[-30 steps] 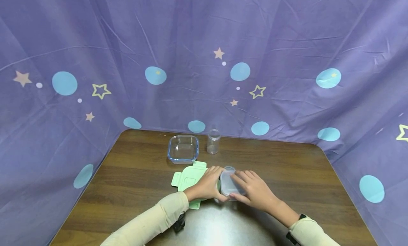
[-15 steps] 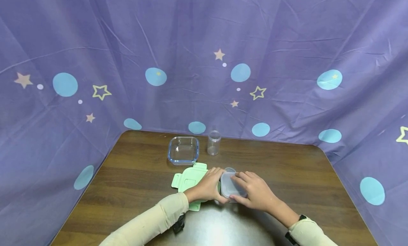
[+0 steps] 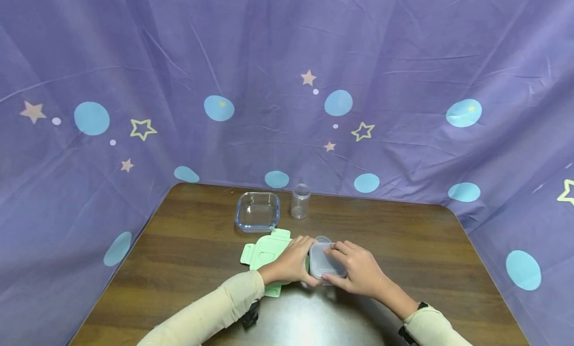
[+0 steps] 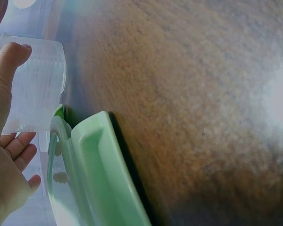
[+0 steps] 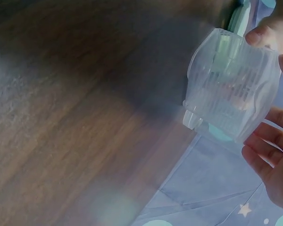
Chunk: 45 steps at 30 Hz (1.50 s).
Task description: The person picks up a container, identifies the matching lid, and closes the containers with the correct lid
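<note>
A translucent square plastic box (image 3: 319, 266), lid side up, stands between my two hands. My left hand (image 3: 293, 262) holds it from the left, thumb on the near side and fingers at the far side. From the right, my right hand (image 3: 362, 272) grips it with the thumb at the near edge and fingers over the top. Both hands' thumbs show beside the box (image 5: 231, 84) in the right wrist view. Partly under my left hand and forearm lies a light-green lid with clip flaps (image 3: 264, 254). A round clear lid (image 3: 322, 239) peeks out just behind the box.
Towards the back of the wooden table (image 3: 202, 246) stands a square glass dish (image 3: 257, 211), with a clear cylindrical jar (image 3: 300, 202) to its right. A purple patterned curtain (image 3: 269, 86) hangs behind and at both sides.
</note>
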### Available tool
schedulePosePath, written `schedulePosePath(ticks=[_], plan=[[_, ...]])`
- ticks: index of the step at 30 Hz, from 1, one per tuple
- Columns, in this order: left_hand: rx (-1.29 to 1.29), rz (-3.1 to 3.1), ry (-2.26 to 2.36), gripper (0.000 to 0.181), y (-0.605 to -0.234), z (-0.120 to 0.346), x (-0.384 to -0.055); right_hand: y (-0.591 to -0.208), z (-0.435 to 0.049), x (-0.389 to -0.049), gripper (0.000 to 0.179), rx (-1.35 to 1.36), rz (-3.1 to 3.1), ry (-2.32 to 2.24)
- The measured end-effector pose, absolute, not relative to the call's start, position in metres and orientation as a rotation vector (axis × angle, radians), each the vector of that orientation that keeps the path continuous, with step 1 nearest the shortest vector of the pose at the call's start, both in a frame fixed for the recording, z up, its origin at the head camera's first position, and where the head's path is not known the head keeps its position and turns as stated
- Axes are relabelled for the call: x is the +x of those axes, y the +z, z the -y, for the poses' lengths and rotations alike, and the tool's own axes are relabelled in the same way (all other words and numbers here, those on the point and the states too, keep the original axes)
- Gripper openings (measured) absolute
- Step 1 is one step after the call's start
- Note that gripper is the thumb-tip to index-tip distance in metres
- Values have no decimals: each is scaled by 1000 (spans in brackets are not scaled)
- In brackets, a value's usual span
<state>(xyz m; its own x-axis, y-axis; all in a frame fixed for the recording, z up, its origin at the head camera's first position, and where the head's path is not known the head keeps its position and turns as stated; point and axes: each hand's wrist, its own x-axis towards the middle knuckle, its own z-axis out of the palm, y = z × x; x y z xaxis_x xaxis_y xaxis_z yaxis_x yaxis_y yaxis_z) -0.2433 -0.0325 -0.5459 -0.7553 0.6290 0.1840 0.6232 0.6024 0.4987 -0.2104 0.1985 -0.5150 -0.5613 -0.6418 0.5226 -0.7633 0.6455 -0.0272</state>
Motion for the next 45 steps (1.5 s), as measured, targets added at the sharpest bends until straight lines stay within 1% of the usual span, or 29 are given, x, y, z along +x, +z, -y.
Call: schedulePosePath(ticks=[4, 12, 19, 25, 29, 33, 39, 45], plan=[[1089, -2796, 856, 86, -545, 32, -244, -512, -197, -210, 59, 1095, 2399, 325], [1112, -2800, 858, 88, -547, 33, -245, -499, -189, -211, 53, 1114, 2436, 193], [1098, -2803, 874, 87, -545, 32, -245, -489, -178, -208, 58, 1011, 2520, 59], [1077, -2800, 866, 88, -542, 32, -244, -482, -168, -206, 54, 918, 2632, 21], [1083, -2801, 861, 88, -543, 32, -243, -478, -164, -206, 51, 911, 2658, -7], [1083, -2796, 870, 88, -544, 31, -243, -477, -169, -208, 52, 961, 2648, 23], [1078, -2783, 865, 88, -544, 32, -243, -483, -189, -211, 53, 1158, 2646, 255], [1092, -2798, 856, 87, -545, 32, -243, -497, -207, -211, 48, 1331, 2517, 281]])
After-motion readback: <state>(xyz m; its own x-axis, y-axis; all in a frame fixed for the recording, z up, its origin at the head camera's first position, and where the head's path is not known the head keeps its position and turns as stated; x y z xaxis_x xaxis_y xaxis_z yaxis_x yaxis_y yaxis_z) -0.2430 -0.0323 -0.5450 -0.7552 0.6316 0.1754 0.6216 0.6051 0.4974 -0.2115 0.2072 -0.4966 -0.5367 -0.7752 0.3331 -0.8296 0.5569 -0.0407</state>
